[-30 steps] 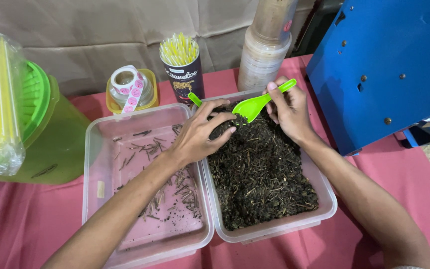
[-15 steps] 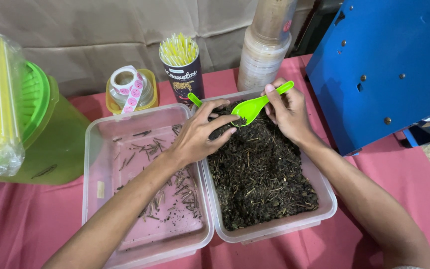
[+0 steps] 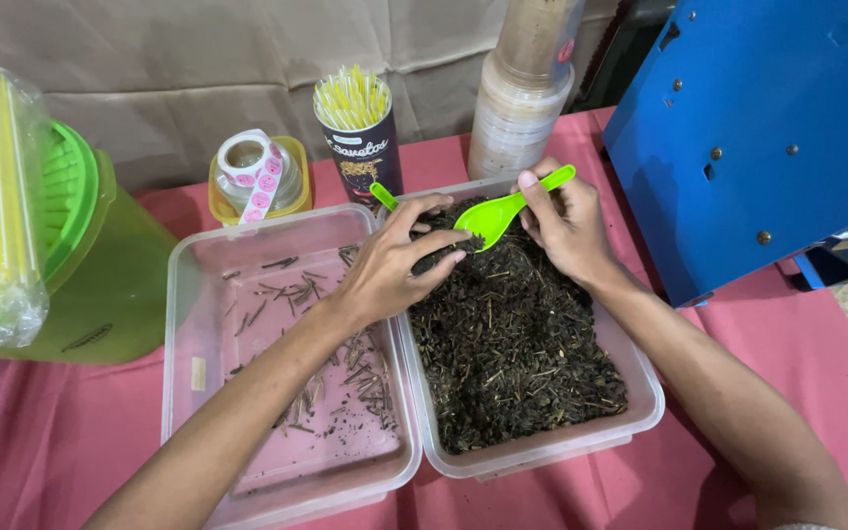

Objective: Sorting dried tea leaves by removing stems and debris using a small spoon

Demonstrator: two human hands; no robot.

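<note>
My right hand point(image 3: 566, 228) pinches the green scoop point(image 3: 503, 211); my left hand point(image 3: 390, 270), fingers curled together, should nudge dried leaves point(image 3: 512, 344) gently onto its bowl.

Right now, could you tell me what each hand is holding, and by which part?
The right hand holds the green scoop by its handle; the left hand pinches dried leaves.

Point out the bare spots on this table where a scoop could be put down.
Bare pink cloth lies at the front left, between the green bucket and the left tub; another strip lies right of the right tub, under the right forearm. The back edge is crowded with straws, tape and cups.
</note>
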